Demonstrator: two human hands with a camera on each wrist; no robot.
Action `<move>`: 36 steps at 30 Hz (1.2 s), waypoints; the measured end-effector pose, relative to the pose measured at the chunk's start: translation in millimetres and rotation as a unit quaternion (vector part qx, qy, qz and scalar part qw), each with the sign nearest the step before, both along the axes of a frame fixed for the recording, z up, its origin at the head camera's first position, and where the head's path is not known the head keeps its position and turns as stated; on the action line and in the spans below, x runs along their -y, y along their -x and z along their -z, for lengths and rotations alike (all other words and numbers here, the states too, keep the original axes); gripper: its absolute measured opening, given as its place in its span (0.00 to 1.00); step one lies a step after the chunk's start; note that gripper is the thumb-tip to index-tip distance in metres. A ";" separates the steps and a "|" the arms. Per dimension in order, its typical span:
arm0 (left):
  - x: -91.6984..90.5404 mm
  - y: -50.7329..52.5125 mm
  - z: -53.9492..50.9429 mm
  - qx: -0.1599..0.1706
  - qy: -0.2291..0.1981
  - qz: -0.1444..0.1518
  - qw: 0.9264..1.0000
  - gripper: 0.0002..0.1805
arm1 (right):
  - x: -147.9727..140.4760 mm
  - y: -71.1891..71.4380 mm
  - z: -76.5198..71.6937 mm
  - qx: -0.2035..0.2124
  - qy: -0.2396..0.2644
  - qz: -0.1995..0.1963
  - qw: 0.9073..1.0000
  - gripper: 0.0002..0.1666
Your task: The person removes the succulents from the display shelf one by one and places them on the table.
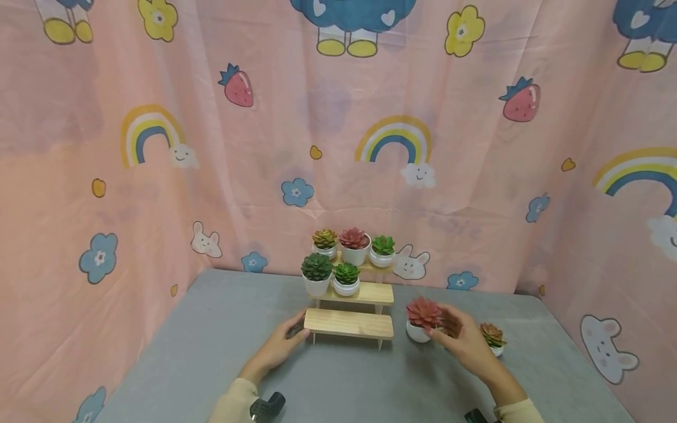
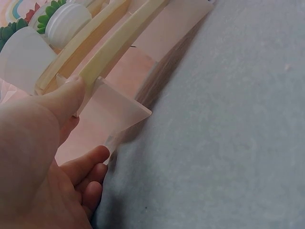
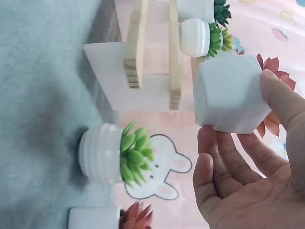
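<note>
Fingers (image 3: 233,160) of the right hand (image 1: 461,341) grip a red plant (image 1: 423,311) by its white pot (image 1: 416,333), perhaps sparing the leaves, just right of the wooden stand (image 1: 351,324). The left hand (image 1: 278,346) pinches the stand's lowest step, seemingly steadying it. Stepped tiers likely keep five plants (image 1: 347,274) visible. No writing is readable.

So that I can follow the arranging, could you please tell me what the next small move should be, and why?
I would probably bring the red succulent in the right hand to the middle wooden shelf: its right end is bare, beside the dark green succulent and bright green succulent, and the left hand holds the bottom wooden shelf, which may steady it.
</note>
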State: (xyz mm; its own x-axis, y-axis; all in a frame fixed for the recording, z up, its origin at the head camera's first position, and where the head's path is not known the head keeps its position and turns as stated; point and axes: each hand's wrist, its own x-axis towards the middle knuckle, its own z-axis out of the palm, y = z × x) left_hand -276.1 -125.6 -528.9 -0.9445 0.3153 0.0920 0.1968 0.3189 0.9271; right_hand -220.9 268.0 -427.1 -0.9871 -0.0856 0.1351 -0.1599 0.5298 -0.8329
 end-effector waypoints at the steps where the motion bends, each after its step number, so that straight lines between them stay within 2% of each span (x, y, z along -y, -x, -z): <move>1: -0.1 -0.4 -1.1 0.001 -0.003 -0.001 1.000 0.35 | -0.5 -1.2 0.7 0.003 -0.001 0.003 1.000 0.38; 8: 0.1 -1.2 -6.5 0.007 -0.016 0.003 1.000 0.34 | -5.1 -7.8 9.9 -0.003 -0.003 0.022 1.000 0.35; 13: 0.3 1.0 -5.7 0.011 -0.016 0.007 1.000 0.34 | -7.8 -9.3 21.2 0.022 0.014 0.016 1.000 0.35; 19: -0.2 2.8 -2.0 0.007 -0.008 0.007 1.000 0.35 | -11.1 -9.5 40.0 0.062 0.016 -0.006 0.998 0.35; 28: -0.6 1.7 1.0 0.007 -0.002 0.000 1.000 0.35 | -18.8 -8.3 56.2 0.074 0.021 -0.028 0.997 0.35; 36: -0.4 0.3 0.1 0.003 -0.002 0.001 1.000 0.35 | -25.6 -5.2 67.6 0.070 0.045 -0.073 0.994 0.35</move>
State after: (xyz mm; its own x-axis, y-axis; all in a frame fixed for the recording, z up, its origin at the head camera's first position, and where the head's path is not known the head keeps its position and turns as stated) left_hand -276.4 -125.2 -529.0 -0.9441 0.3177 0.0883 0.1929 0.3151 0.9292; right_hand -215.6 293.6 -494.6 -0.9746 -0.2236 0.0104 -0.1087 0.4323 -0.8951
